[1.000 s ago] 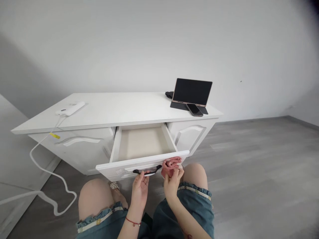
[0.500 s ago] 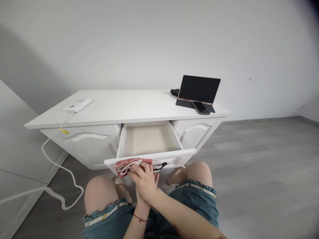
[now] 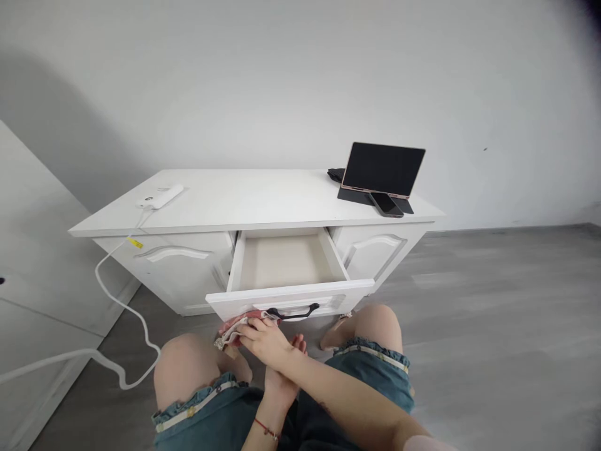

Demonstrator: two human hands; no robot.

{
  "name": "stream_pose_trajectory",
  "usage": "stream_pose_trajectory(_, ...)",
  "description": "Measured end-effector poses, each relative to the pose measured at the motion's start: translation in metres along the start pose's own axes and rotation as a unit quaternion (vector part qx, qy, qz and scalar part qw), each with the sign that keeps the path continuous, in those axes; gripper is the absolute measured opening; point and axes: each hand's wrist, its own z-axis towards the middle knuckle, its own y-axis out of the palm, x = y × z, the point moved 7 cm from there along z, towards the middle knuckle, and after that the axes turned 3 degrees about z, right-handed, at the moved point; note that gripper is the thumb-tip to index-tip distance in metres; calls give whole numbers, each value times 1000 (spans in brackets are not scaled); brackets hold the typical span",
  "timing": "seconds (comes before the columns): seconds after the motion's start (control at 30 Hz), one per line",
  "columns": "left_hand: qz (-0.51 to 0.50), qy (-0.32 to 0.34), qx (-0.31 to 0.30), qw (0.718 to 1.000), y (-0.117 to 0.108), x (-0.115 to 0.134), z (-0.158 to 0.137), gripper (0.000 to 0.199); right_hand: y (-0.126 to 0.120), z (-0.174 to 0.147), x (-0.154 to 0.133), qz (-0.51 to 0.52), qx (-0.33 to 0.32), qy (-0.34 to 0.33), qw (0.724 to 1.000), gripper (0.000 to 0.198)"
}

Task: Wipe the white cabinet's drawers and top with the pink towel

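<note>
A red-and-white cloth (image 3: 231, 330) is under the fingers of my right hand (image 3: 265, 341), low against the front of the pulled-out drawer (image 3: 291, 291). The fingers press on the cloth, left of the black drawer handle (image 3: 293, 315). My right forearm crosses over my left wrist, which wears a red bracelet. Below and partly behind it, my left hand (image 3: 283, 381) is turned palm up with its fingers extended, holding nothing. The drawer's pale inside shows nothing lying in it.
The white cabinet (image 3: 244, 197) stands against the wall. On its top are a white power strip (image 3: 161, 196) with a cable (image 3: 117, 304) hanging down at the left, a tablet on a stand (image 3: 385, 168), a phone (image 3: 385, 205) and a black item (image 3: 336, 174). My knees flank the drawer.
My right hand and the cloth have slid down the drawer front, uncovering more of the handle. My left hand has moved slightly down and right. The view has shifted a little.
</note>
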Motion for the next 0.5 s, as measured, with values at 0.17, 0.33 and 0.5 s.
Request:
stream_pose_trajectory(0.17,76,62,233,967,-59,16,-12,16,22,-44,36,-63,28,-24,997,26)
stream_pose_trajectory(0.33,85,279,251,923,-47,64,-30,10,15,-97,78,-85,152,75,982,36)
stream_pose_trajectory(0.5,203,405,146,880,19,85,-42,27,-14,-133,99,-68,320,136,935,33)
